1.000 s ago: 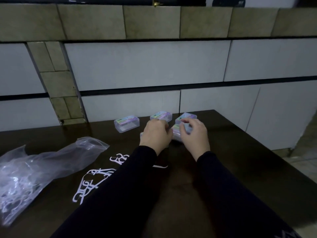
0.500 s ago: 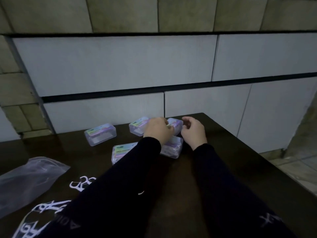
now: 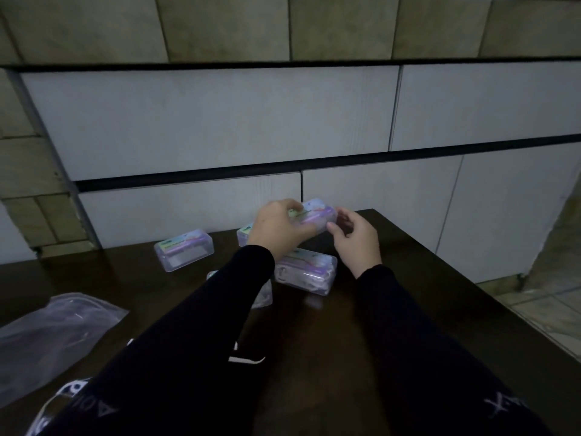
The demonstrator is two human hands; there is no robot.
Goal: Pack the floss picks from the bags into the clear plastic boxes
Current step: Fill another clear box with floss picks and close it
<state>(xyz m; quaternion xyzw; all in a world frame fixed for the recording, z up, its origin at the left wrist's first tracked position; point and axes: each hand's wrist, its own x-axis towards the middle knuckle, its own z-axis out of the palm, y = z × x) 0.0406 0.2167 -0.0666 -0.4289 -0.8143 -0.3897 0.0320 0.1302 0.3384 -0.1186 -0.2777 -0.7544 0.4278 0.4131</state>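
**Lifted box held above the closed boxes**

Nearest you, a loose floss pick (image 3: 246, 359) lies on the dark table (image 3: 393, 325), with the plastic bag (image 3: 53, 335) at your left. Beyond your sleeves, a closed box (image 3: 306, 272) rests on the table. Your left hand (image 3: 276, 229) grips a clear box (image 3: 316, 214) raised above it, fingers curled over the lid. Your right hand (image 3: 355, 240), fingers loosely curled, touches the box's right end. Farther left, another box (image 3: 184, 253) stands near the tiled wall (image 3: 220, 121).
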